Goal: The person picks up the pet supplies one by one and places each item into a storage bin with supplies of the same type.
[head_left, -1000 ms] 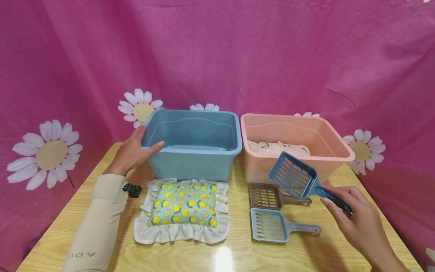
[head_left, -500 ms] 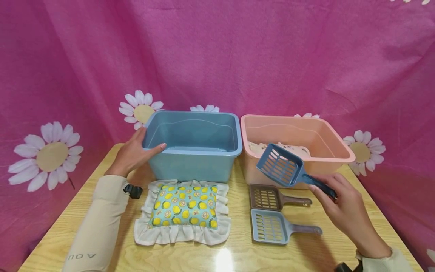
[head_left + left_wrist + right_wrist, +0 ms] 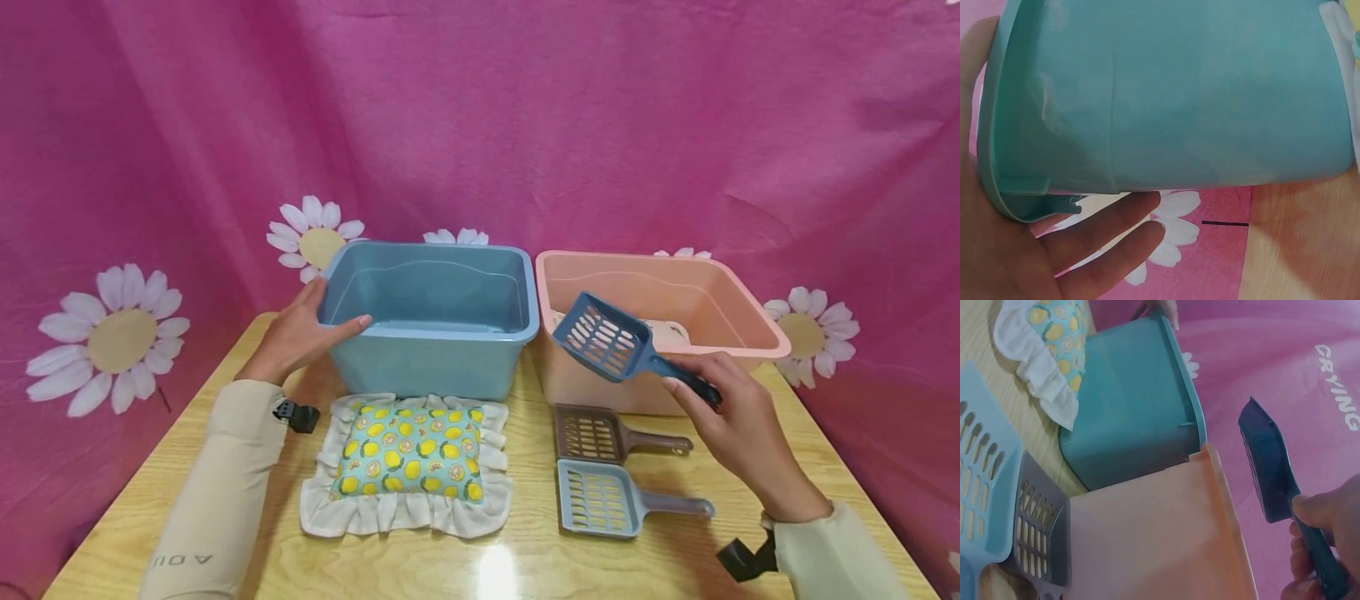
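In the head view, the right hand (image 3: 731,421) has its fingers curled around the handle of the navy litter scoop (image 3: 643,357), whose slotted pan points away from them, over the front rim of the pink plastic tub (image 3: 588,387). The grip sits well back on the handle, probably so that the pan stays free of the fingers. Below these fingers, the brown litter scoop (image 3: 618,437) and the light-blue litter scoop (image 3: 633,502) lie side by side on the desk (image 3: 382,575), handles turned toward the right hand, perhaps for easy picking up. Beyond the pan, inside the pink tub, rests a pale patterned item (image 3: 672,330) (partly hidden, so I can't say what it is). The left hand (image 3: 296,337) holds the corner of the blue plastic tub (image 3: 423,367), thumb over its front rim, seemingly to steady it. A lemon-print cushion (image 3: 408,450) lies in front of that tub, to the right of and nearer than the left fingers.

In the left wrist view, the left fingers reach along the outside of the blue tub, just under its rim.

In the right wrist view, the thumb presses the navy scoop's handle against bent fingers; the pan extends ahead of them, apart from the pink tub's rim.
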Demonstrator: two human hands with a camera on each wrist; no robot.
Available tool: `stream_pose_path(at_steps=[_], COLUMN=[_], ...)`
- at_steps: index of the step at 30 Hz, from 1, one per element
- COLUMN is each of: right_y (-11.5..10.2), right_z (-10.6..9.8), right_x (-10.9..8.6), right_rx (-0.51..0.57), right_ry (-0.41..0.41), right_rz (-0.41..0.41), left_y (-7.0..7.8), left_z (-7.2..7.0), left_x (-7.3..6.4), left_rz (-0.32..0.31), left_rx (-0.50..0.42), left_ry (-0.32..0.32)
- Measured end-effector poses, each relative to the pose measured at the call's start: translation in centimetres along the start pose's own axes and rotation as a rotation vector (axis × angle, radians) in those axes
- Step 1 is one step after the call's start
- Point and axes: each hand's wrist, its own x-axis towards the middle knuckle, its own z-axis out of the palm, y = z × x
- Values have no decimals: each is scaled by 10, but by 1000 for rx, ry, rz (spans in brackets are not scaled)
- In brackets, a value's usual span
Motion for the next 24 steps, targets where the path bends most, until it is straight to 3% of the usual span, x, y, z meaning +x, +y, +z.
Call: stream_pose_path(at_steps=[8,24], right_y=[-4,-11], right_z=[8,35], right_x=[15,57], right_rx=[10,122], right_ry=[6,6], right_rz=[-59,-80], left_y=[-2,-2], left_z=[1,2], left_x=[0,1], left_rz=[-6,-10], left_rx=[-42,-63], left_ry=[13,24])
